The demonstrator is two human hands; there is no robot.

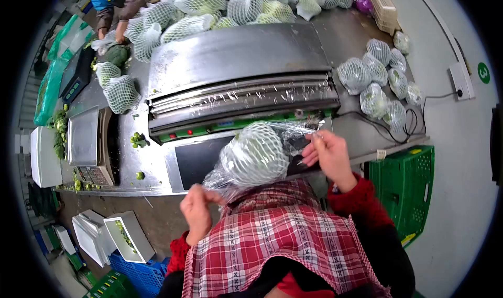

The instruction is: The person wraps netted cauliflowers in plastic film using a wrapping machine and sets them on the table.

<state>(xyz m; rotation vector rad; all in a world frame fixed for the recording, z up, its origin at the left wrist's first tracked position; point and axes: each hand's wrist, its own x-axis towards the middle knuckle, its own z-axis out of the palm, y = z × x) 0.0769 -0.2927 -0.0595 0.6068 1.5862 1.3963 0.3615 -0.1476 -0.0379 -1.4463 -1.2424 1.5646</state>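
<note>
Vegetable (255,154) in its white foam net (267,141) lies at the near edge of the desk (139,161), in front of the machine (238,51), just over the dark plate (196,164). Clear film (217,178) is round it, loose and creased at both sides. The left hand (198,214) is closed on the film at the near left, thumb and finger together; the right hand (330,156) pinches the gathered film at the far right, its other fingers curled in. Neither hand grips the vegetable itself.

Good handling here, as I judge it, means drawing both ends of the film outward with an even, light pull, so the slack comes out and the folds lie flat over the net. A pinch well out from the vegetable gives a longer grip and is less likely to tear the film. The right side looks the more bunched, so it is worth smoothing there first. A hard pull from one hand alone could roll the round load towards the near edge, close against the apron (283,240), or drag the net askew. It also pays to keep the loose film off the machine's bars (241,96), where scraps of film cling, and the fingers well away from them.
</note>
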